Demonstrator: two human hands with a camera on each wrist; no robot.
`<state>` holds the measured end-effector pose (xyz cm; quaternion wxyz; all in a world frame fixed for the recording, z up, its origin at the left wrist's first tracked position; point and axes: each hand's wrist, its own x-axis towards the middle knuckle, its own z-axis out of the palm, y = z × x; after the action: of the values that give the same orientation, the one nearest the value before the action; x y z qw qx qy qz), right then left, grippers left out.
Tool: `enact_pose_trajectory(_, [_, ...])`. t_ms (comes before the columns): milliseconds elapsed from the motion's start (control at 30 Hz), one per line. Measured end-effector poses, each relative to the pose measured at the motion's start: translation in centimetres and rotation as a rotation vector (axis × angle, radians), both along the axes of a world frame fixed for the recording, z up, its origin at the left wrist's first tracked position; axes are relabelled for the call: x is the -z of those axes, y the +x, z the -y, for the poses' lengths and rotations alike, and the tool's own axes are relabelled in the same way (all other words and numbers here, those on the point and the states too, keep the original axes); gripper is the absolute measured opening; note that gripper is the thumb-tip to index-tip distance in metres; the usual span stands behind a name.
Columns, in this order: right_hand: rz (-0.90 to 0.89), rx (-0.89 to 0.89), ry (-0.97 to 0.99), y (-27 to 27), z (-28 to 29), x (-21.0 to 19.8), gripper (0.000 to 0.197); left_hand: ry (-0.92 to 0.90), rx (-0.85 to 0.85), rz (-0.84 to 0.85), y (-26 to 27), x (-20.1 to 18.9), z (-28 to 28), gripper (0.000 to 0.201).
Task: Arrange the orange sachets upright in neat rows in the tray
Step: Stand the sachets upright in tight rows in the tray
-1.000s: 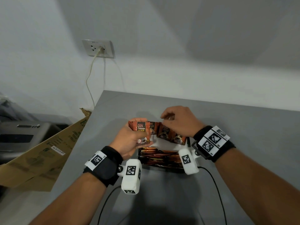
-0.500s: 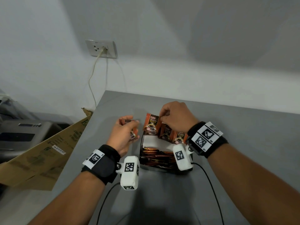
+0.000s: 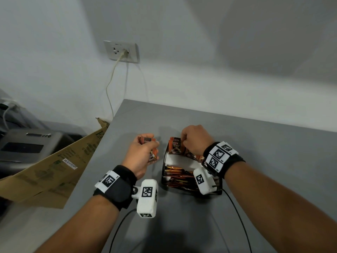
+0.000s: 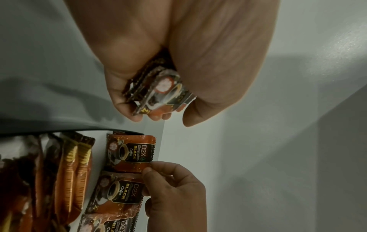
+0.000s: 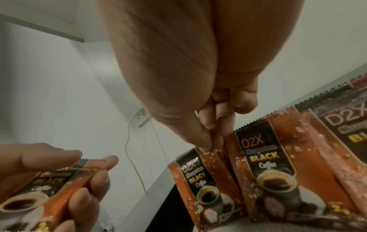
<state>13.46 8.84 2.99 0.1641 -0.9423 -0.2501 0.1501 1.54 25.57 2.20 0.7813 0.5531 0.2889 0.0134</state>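
On the grey table (image 3: 255, 147) the black tray (image 3: 164, 179) holds upright orange sachets (image 3: 176, 147), the right hand (image 3: 196, 139) pinches the top of the leftmost one, and at 9 o'clock the left hand (image 3: 141, 156) grips a small bundle of sachets (image 4: 158, 89).

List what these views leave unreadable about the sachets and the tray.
- Left hand: how many sachets it holds; fingers cover the stack in the head and left wrist views.
- Tray: its right side, behind the right hand and wrist camera in the head view.
- Rear row of sachets: its far end, cut by the right wrist picture's edge.
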Motion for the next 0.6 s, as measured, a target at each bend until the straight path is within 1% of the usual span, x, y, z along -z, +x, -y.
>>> enact_pose_trajectory(167, [0.016,0.013,-0.023,0.0,0.1,0.3,0.016,-0.007,0.013,-0.019,0.0,0.0,0.1,0.028])
enact_pose_trajectory(233, [0.022,0.017,-0.024,-0.1,0.0,0.4,0.018,-0.012,0.016,-0.02,0.0,-0.1,0.2,0.03])
enact_pose_trajectory(367, [0.039,0.034,-0.011,-0.1,0.2,0.4,0.017,-0.068,-0.006,-0.018,0.1,-0.2,0.5,0.039])
enact_pose_trajectory(467, [0.037,0.037,0.008,-0.1,0.5,0.2,0.016,-0.059,0.017,-0.025,0.0,-0.3,0.6,0.046])
enact_pose_trajectory(533, [0.049,0.048,0.046,-0.1,0.9,-0.2,0.014,-0.038,0.056,-0.008,0.0,-0.3,0.7,0.05])
enact_pose_trajectory(600, [0.046,0.063,0.146,-0.4,1.2,-1.1,0.013,-0.018,0.099,0.015,0.0,-0.4,0.9,0.053])
